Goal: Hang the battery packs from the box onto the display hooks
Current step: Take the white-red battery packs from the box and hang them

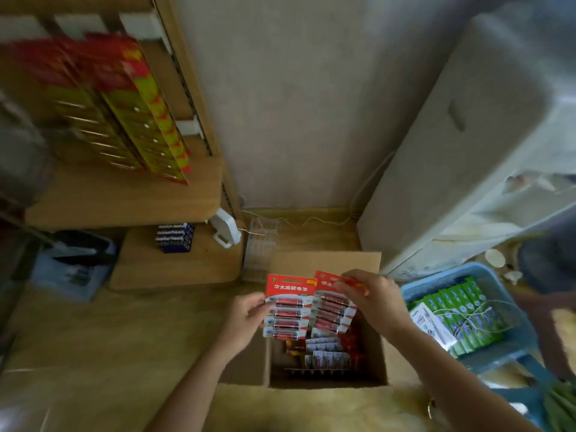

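Observation:
Over an open cardboard box (pixel 324 261) on the floor I hold two red battery packs. My left hand (pixel 246 316) pinches the left edge of one pack (pixel 288 307). My right hand (pixel 371 296) grips the top of the second pack (pixel 332 307), which overlaps the first on its right. More packs (pixel 327 353) lie in the box. At upper left, red and yellow packs (pixel 124 101) hang in rows on the wooden display rack; the hooks themselves are blurred.
A wooden shelf (pixel 124 198) juts out under the hanging packs, with a lower board (pixel 187 266) carrying a blue battery box (pixel 175 237) and a white device (pixel 225 230). A blue basket (pixel 436 275) of green packages stands right of the box. A tall white unit (pixel 452 145) rises behind it.

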Demonstrator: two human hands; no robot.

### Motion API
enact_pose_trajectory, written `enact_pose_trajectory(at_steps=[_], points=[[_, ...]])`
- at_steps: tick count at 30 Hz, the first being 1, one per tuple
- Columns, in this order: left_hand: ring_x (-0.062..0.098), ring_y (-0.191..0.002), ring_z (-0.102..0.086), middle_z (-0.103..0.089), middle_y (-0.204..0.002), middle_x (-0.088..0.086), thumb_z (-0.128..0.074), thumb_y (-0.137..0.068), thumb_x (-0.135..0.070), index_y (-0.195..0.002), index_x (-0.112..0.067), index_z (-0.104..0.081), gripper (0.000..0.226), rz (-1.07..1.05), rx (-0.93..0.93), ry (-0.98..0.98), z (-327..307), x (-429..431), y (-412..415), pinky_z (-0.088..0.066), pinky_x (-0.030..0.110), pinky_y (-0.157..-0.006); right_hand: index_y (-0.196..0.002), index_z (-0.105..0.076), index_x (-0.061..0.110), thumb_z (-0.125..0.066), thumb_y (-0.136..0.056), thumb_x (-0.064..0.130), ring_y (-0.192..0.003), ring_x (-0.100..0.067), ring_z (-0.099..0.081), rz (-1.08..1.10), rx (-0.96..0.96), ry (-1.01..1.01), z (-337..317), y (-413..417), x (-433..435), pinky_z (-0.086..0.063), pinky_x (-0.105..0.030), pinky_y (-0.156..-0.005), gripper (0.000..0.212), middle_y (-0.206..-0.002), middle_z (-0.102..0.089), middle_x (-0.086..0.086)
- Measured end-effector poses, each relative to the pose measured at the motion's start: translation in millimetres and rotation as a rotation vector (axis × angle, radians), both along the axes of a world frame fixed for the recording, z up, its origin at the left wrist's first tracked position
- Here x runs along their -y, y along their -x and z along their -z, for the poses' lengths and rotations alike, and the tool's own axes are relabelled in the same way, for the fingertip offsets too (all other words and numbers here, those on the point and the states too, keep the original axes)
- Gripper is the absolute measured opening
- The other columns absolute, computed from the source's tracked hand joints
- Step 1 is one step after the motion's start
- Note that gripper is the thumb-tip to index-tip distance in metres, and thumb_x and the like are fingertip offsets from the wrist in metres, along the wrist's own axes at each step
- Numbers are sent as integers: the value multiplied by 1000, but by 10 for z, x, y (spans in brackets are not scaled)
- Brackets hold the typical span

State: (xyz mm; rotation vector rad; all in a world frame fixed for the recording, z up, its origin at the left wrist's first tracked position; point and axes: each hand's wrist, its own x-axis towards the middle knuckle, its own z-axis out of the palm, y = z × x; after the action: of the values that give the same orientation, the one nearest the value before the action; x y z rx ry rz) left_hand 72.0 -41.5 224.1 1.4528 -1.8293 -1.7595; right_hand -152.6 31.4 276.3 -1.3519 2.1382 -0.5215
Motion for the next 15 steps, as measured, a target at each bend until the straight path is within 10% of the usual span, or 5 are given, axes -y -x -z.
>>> enact_pose_trajectory(at_steps=[8, 15], points=[[22, -80, -71, -72, -85, 9, -55, -90, -17, -91, -12, -66, 12, -253, -13, 93, -1198, 180, -934, -59, 38, -73, -97, -46, 24, -43, -96, 34, -66, 3, -50, -345, -18, -2, -1199, -829, 639, -35, -10, -53, 11, -86, -52, 12], [1, -64, -67, -71, -68, -12, -53, -91, -10, -84, -15, -63, 14, -409, -76, 175, -1511, 460, -2038, -50, 12, -57, -107, -55, 15, -45, -96, 27, -82, -9, -54, -466, 26, 103, -1493, -1911, 1265, -37, -12, -63, 19, -97, -61, 2]])
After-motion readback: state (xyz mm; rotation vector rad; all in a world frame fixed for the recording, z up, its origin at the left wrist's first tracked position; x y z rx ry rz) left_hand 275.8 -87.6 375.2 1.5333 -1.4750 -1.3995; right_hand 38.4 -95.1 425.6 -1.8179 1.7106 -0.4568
